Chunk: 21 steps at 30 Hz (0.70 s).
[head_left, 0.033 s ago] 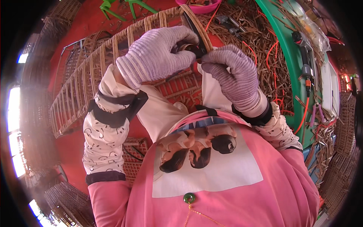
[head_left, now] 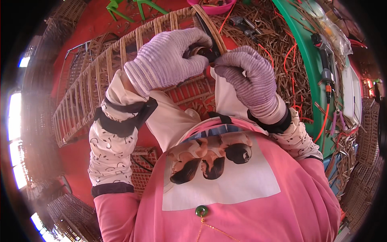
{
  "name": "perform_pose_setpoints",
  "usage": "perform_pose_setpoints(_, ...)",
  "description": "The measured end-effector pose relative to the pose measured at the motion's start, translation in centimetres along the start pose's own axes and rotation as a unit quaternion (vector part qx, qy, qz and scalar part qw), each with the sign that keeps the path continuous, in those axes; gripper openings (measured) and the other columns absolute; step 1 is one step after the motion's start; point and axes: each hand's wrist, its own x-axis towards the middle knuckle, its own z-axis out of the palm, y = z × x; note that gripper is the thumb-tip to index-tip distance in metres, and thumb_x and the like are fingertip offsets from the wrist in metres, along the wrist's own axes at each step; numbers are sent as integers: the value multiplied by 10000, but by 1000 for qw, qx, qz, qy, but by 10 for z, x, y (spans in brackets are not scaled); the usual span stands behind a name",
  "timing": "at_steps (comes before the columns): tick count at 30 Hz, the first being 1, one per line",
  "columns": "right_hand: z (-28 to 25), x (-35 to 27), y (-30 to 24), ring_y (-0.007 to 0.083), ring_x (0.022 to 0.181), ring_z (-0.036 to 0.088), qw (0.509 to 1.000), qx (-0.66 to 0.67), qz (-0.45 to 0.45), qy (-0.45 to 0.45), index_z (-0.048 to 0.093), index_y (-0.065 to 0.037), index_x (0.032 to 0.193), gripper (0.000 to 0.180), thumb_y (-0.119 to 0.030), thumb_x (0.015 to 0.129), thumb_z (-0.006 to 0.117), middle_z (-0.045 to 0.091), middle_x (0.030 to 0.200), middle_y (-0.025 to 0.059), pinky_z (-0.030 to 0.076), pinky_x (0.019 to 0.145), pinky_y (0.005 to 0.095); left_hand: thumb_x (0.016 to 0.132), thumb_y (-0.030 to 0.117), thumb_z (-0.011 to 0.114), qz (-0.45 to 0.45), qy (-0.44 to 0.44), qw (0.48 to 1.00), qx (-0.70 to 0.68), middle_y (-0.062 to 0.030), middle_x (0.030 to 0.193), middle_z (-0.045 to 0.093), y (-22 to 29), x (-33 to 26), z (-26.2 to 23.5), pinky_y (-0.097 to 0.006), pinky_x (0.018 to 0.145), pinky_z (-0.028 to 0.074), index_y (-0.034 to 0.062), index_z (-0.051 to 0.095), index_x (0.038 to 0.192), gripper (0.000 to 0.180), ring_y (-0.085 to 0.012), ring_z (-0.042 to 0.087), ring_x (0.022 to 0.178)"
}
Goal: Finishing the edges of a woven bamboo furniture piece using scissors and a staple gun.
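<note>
My left hand [head_left: 167, 60], in a lilac striped knit glove, curls at the narrow end of a wicker frame [head_left: 86, 82]. Its thumb and fingers close round a dark, rounded object [head_left: 204, 52], mostly hidden by the glove. My right hand [head_left: 252, 78], gloved alike, meets it from the other side. Thumb and fingertips are pinched together against the dark object, beside the frame's wrapped edge [head_left: 213, 30]; what lies between them is too small to make out. The brown woven frame slants down to the left from my hands.
Brown strip scraps [head_left: 290, 76] litter the floor to the right. Beyond them, a green table edge [head_left: 316, 86] carries a corded power tool [head_left: 325, 68] and purple-handled pliers [head_left: 338, 123]. A pink basin [head_left: 211, 7] and green chair legs [head_left: 139, 10] are at the far side.
My right hand has shifted very slightly upward, its fingers still pinched. My left hand and the wicker frame look the same.
</note>
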Motion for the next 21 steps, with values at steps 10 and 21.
perform_pose_setpoints(10, -7, 28, -4, 251, 700, 589, 998, -39, -31, -29, 657, -75, 814, 138, -128, 690, 688, 599, 741, 94, 469, 626, 329, 747, 80, 621, -1, 31, 999, -41, -56, 884, 592, 0, -6, 6, -244, 765, 454, 27, 545, 1027, 295, -101, 551, 814)
perform_pose_setpoints(21, -9, 38, -4, 207, 681, 611, 988, 22, 91, -126, 672, -70, 845, 157, -140, 705, 667, 621, 748, 94, 480, 623, 303, 651, 154, 684, 90, 229, 960, 130, -97, 792, 609, 5, -24, 27, -368, 656, 489, 73, 570, 897, 283, -280, 599, 759)
